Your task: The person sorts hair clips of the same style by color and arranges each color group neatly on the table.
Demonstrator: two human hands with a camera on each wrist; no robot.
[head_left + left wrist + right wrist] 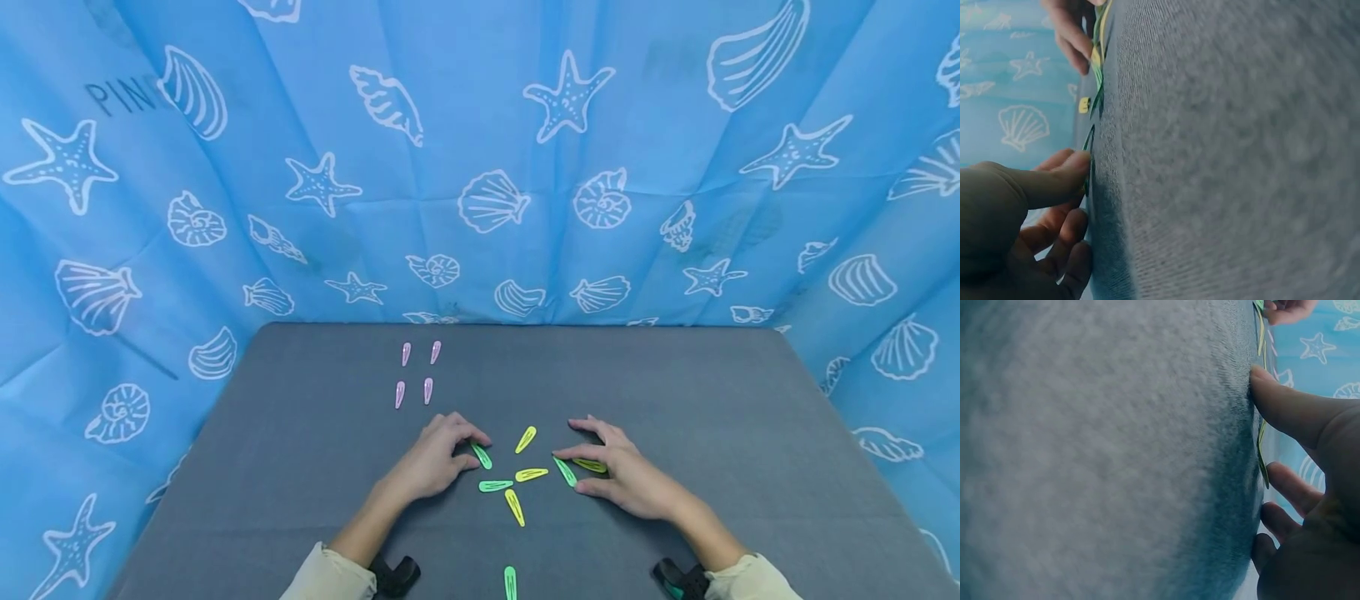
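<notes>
In the head view my left hand (437, 457) has thumb and index finger at the two ends of a green snap hair clip (482, 456), pinching it close over the grey cloth. My right hand (626, 475) spans another green hair clip (564, 472) between index fingertip and thumb. A yellow hair clip (590, 465) lies behind that one, partly covered by the right fingers. Between the hands, yellow hair clips (531, 475) and a green hair clip (495, 486) lie in a spread-out pattern. In the left wrist view, the left thumb (1063, 181) is down at the cloth.
Several pink hair clips (428, 391) lie in two rows toward the back left of the grey table (675, 383). A lone green hair clip (511, 582) is at the near edge. Behind stands a blue curtain (480, 150) with white shells and starfish.
</notes>
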